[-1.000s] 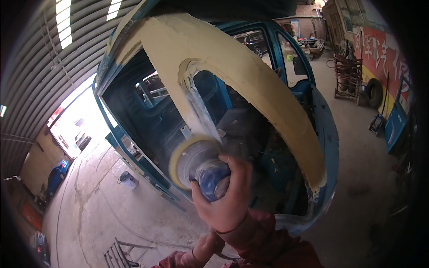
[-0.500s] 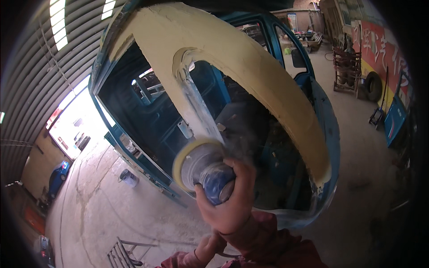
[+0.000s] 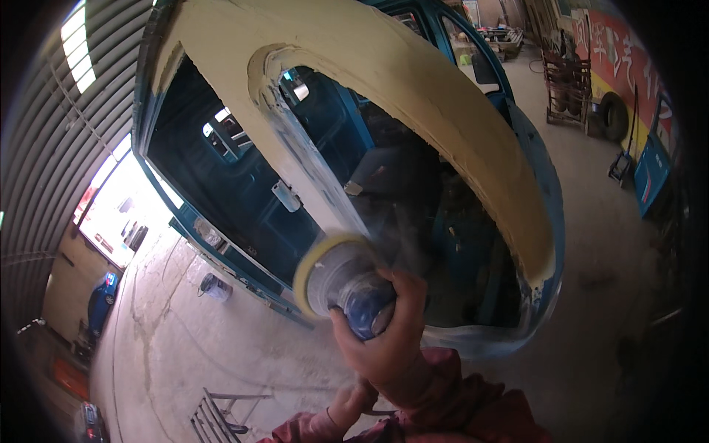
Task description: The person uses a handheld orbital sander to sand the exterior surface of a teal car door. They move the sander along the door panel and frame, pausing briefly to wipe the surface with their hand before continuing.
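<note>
Cream-coated pillar (image 3: 317, 188) slants down to the sander | sander (image 3: 343, 284) at the pillar's lower end, tilted, presumably to match its face | person's left hand (image 3: 352, 402) low, its hold hidden, cannot tell | right hand (image 3: 388, 336) wrapped round the sander's blue body, likely for steady pressure

At the frame's centre, the right hand (image 3: 388, 336) grips a blue sander (image 3: 369, 304) with a yellow-rimmed disc (image 3: 314, 260), over the lower end of a cream pillar (image 3: 319, 188) on a blue vehicle cab (image 3: 552, 192). The left hand (image 3: 350, 406) is just below, bottom centre. A bucket (image 3: 216, 286) stands on the floor (image 3: 166, 347), lower left; a tyre (image 3: 614, 117) is upper right.
</note>
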A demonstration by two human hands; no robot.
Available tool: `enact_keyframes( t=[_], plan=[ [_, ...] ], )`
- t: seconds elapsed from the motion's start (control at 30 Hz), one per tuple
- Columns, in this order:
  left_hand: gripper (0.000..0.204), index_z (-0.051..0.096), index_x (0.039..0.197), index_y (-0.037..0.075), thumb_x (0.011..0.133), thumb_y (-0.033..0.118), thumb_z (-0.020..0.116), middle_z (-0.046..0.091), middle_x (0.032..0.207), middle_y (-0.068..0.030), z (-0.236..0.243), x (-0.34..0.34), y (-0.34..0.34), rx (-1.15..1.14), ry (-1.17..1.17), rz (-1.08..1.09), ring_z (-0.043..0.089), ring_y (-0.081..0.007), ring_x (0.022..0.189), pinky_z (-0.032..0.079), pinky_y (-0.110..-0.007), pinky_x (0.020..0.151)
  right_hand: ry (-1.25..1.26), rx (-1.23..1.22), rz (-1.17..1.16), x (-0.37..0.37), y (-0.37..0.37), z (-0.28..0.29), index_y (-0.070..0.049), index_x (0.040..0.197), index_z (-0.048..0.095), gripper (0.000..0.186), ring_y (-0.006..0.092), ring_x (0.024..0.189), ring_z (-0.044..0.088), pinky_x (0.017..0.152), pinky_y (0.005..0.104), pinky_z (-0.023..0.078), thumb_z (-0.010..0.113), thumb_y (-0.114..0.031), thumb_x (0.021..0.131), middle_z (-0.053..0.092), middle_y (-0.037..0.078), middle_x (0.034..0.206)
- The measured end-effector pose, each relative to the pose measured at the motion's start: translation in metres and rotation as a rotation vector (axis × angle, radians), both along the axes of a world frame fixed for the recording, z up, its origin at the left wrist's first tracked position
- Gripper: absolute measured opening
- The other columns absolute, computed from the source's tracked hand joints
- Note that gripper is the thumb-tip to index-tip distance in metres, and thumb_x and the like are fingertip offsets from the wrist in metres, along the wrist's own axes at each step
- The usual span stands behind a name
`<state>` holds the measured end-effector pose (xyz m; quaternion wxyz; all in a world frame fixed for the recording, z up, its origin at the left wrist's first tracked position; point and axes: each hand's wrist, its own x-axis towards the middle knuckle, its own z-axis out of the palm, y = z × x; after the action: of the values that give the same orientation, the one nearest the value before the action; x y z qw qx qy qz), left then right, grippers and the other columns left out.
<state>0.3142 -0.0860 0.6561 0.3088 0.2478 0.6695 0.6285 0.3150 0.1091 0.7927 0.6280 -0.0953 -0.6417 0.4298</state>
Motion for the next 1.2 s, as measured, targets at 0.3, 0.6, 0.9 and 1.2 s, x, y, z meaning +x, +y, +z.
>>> enact_keyframes(
  t=[0.3, 0.6, 0.9, 1.2],
  plan=[
    [0.04, 0.062, 0.098, 0.004, 0.109, 0.038, 0.043, 0.064, 0.081, -0.0044, -0.008, -0.011, -0.011, -0.02, -0.017, -0.008, 0.058, -0.0136, 0.07, 0.046, -0.029, 0.06, 0.007, -0.042, 0.045, -0.005, -0.002, -0.005, -0.004, 0.131, 0.049, 0.081, 0.0388, 0.106, 0.061, 0.091, 0.044, 0.053, 0.09, -0.012, 0.061, 0.055, 0.02, 0.119],
    [0.042, 0.061, 0.105, 0.002, 0.109, 0.039, 0.042, 0.064, 0.09, -0.0056, -0.034, -0.016, -0.031, -0.055, -0.054, -0.049, 0.06, -0.0162, 0.078, 0.05, -0.031, 0.066, 0.002, -0.041, 0.059, -0.001, -0.001, -0.02, -0.003, 0.128, 0.046, 0.078, 0.0364, 0.102, 0.06, 0.091, 0.0423, 0.049, 0.086, -0.007, 0.061, 0.054, 0.019, 0.116],
    [0.042, 0.063, 0.089, 0.003, 0.107, 0.035, 0.042, 0.062, 0.082, -0.003, -0.026, 0.001, -0.027, -0.236, -0.088, -0.03, 0.056, -0.0146, 0.076, 0.046, -0.032, 0.064, -0.053, -0.124, 0.103, 0.009, -0.003, -0.041, -0.002, 0.13, 0.046, 0.074, 0.0398, 0.112, 0.056, 0.095, 0.0449, 0.05, 0.085, -0.011, 0.067, 0.048, 0.023, 0.124],
    [0.045, 0.065, 0.088, 0.002, 0.107, 0.035, 0.042, 0.064, 0.08, -0.003, -0.004, -0.017, -0.023, -0.024, 0.011, 0.051, 0.056, -0.013, 0.074, 0.046, -0.031, 0.065, -0.008, -0.133, 0.107, -0.007, -0.009, -0.005, -0.007, 0.133, 0.047, 0.079, 0.039, 0.104, 0.061, 0.084, 0.0426, 0.055, 0.087, -0.01, 0.065, 0.049, 0.021, 0.122]
  ],
)
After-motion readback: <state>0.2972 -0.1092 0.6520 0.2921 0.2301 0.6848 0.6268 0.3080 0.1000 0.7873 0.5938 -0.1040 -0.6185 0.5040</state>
